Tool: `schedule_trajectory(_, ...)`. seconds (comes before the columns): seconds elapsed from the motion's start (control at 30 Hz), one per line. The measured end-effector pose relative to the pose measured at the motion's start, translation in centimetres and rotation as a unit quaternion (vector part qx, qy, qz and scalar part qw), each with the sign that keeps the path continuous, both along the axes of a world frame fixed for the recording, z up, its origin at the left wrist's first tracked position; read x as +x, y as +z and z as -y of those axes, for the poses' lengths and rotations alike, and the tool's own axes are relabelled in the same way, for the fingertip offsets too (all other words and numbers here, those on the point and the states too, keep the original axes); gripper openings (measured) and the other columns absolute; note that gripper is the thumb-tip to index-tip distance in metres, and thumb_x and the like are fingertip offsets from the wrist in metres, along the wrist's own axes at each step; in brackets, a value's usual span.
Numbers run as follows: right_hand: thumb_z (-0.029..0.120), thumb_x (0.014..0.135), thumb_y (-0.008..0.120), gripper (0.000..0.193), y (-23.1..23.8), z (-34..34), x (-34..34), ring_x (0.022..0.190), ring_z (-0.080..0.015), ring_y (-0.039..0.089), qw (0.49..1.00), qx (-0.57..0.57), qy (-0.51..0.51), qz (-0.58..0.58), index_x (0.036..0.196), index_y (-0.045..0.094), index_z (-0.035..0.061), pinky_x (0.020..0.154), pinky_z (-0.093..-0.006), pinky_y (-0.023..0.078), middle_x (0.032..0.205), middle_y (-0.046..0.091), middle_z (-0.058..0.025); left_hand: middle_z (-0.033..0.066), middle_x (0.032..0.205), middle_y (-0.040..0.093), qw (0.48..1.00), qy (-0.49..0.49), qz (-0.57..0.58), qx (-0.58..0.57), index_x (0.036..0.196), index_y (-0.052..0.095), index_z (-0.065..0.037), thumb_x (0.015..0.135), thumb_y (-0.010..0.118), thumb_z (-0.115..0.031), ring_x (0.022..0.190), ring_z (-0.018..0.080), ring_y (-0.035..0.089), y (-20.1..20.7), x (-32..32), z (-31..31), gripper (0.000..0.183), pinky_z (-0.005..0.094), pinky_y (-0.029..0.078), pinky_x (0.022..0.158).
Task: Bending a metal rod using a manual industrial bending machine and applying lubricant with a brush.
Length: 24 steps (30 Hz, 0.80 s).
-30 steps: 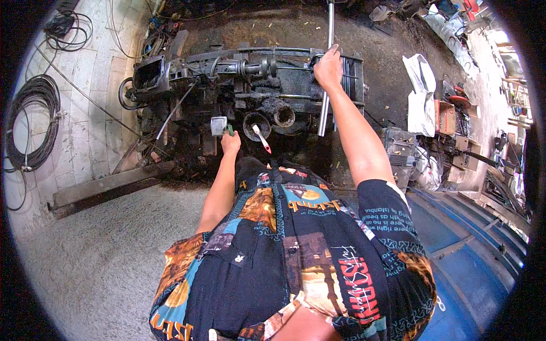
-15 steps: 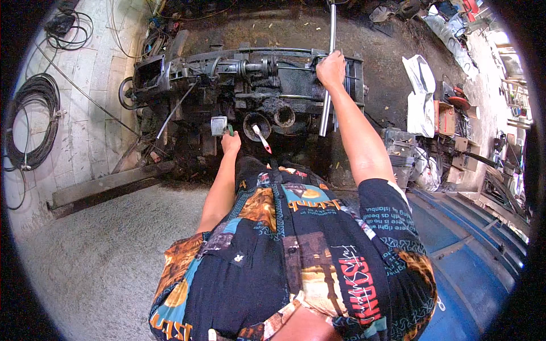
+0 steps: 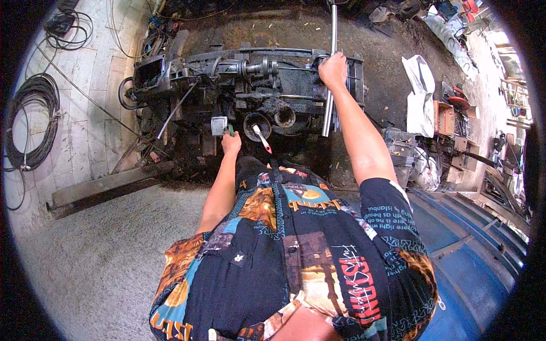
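A dark, greasy lathe-like machine (image 3: 259, 87) stretches across in front of me. My right hand (image 3: 333, 70) is closed around the middle of a long silvery metal bar (image 3: 328, 111) over the machine's right end. My left hand (image 3: 231, 142) is by the near side, its fingers pressed on a small green piece (image 3: 230, 131) beside a pale grey box (image 3: 219, 125); what that piece is I cannot make out. Between my hands, a paintbrush (image 3: 263, 140) with white bristles leans in a dark round cup (image 3: 249, 121). Another round pot (image 3: 284, 117) holds dark matter.
Coiled black cable (image 3: 35, 122) hangs on the left wall. A thin metal rod (image 3: 177, 109) slants off the machine's near side. To the right are a white sack (image 3: 420, 96), cardboard boxes (image 3: 445, 120) and stacked grey containers (image 3: 400, 149). A blue metal panel (image 3: 460, 250) lies behind right.
My right hand and the near end of the metal bar have shifted very slightly to the right. My left hand stays by the green piece.
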State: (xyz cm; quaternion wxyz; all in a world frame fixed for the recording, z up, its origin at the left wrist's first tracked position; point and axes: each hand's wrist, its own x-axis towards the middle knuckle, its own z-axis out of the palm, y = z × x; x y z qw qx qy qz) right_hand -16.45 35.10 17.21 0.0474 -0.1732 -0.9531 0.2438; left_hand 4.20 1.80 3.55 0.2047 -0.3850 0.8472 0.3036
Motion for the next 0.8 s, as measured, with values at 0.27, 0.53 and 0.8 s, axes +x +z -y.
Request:
schedule_trajectory(0.27,0.014,0.083,0.055,0.038,-0.3,-0.5,-0.2,0.106,-0.0434,0.056,1.000,-0.003,0.000,0.007,0.113,0.045,-0.0072,0.092,-0.0488,0.047,0.114,0.052,-0.0273,0.0232,0.123,0.059,0.999,0.032,0.020,0.012,0.135,0.049,-0.005,0.093,0.054,-0.034,0.112,0.0399,0.057,1.7,-0.4,-0.8,0.050,0.0470,0.046,0.096)
schedule_trajectory(0.53,0.012,0.083,0.057,0.037,0.0,-0.5,-0.1,0.106,-0.0429,0.056,1.000,-0.014,-0.003,0.010,0.112,0.046,-0.0072,0.091,-0.0490,0.047,0.115,0.052,-0.0276,0.0234,0.121,0.060,0.999,0.042,0.016,0.014,0.131,0.052,-0.003,0.093,0.054,-0.031,0.111,0.0397,0.057,2.1,-0.4,-1.0,0.046,0.0477,0.046,0.095)
schedule_trajectory(0.8,0.012,0.082,0.057,0.039,0.1,-0.7,-0.1,0.106,-0.0433,0.056,1.000,-0.012,-0.004,0.018,0.114,0.045,-0.0072,0.091,-0.0489,0.047,0.116,0.051,-0.0280,0.0243,0.116,0.062,1.000,0.022,-0.001,0.006,0.125,0.055,-0.002,0.092,0.055,-0.031,0.109,0.0406,0.058,1.2,-0.2,-0.6,0.044,0.0475,0.047,0.093)
